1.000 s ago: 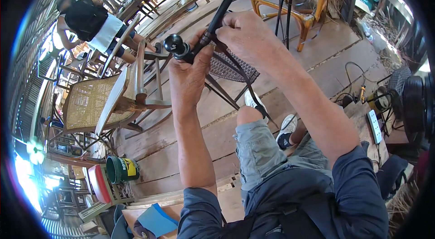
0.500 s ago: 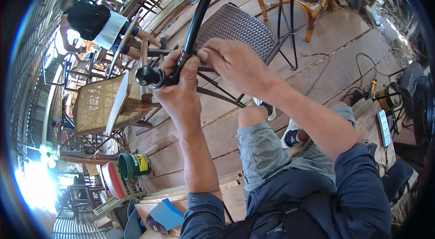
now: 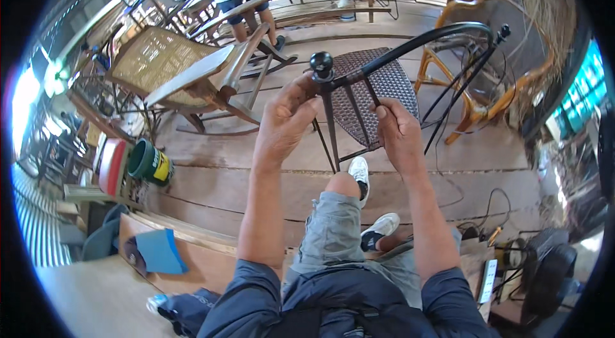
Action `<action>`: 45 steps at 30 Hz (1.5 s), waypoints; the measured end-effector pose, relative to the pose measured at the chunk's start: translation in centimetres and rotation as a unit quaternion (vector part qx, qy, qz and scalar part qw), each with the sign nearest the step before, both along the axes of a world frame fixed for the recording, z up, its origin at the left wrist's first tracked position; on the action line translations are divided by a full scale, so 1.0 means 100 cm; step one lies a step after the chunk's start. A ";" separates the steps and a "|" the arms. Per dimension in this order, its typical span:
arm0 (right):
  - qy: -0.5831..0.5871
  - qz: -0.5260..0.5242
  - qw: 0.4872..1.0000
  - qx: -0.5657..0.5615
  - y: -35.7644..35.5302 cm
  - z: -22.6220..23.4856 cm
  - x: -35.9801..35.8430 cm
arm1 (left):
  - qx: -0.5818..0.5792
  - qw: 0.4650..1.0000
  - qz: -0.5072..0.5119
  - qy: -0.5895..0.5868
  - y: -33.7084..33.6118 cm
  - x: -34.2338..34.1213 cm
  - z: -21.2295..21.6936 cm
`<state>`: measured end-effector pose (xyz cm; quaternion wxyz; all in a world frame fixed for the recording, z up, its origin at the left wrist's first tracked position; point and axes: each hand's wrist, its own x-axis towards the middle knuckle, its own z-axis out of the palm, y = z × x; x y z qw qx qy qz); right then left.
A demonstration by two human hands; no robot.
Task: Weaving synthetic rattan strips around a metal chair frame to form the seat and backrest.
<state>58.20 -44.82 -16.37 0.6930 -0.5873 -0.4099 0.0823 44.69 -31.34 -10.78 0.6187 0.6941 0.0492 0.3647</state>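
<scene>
Right hand (image 3: pixel 398 135) has pulled away from the left since half a second ago and dropped lower, and the view has tipped so way more of the frame shows. Starting from the left: green bucket (image 3: pixel 148 162) and rocking chair (image 3: pixel 172 69), just background, well apart from the hands. Then the left hand (image 3: pixel 288 121), curled around the end of the frame (image 3: pixel 402 50) by the round black knob (image 3: pixel 322 64). Fingers go round behind, so can't see the whole grip. Frame's up in front of the knees, running up and right from that hand, with a woven seat (image 3: pixel 396 77) lower down behind it (can't tell if they're one piece). Right hand's thumb and fingers are closed, looks like pinching a dark strip (image 3: pixel 371 90) hanging off the rail. So imo one hand's steadying while the other works the strip. Further right, a rattan chair (image 3: pixel 475 105), untouched.
</scene>
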 end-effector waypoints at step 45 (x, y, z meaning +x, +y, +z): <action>-0.571 -0.043 0.723 -0.386 0.044 0.185 0.061 | 0.060 0.997 -0.049 -0.024 -0.010 0.055 0.015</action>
